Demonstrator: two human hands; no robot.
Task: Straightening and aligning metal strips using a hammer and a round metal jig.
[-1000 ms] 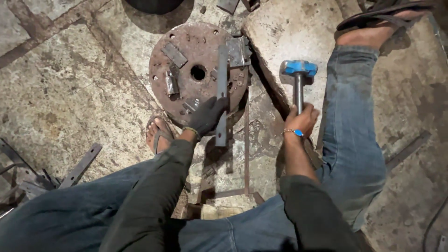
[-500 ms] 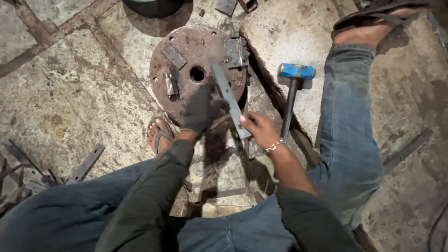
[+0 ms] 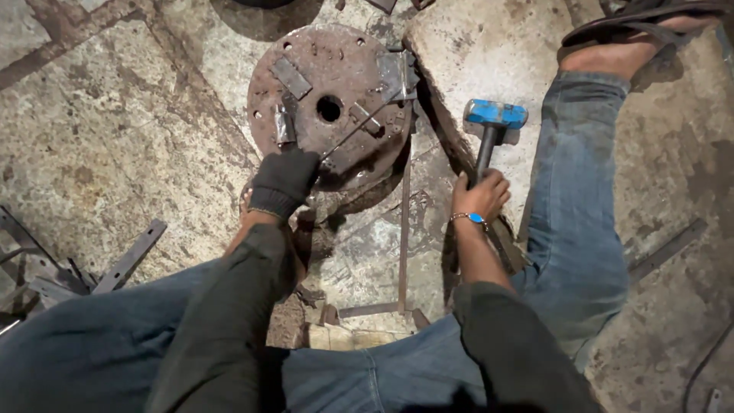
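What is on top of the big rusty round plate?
On the round plate lie small flat metal pieces around a centre hole. The gloved left hand holds a thin strip edge-up across it. What lies under the plate is covered.

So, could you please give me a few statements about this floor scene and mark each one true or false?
1. The right hand grips the handle of a blue-headed hammer. True.
2. The left hand is bare. False: it wears a dark glove.
3. The round rusty metal disc has a hole at its centre. True.
4. The hammer head rests on the disc. False: it lies on the pale stone slab beside it.
5. The gloved hand holds a thin flat metal strip against the disc. True.
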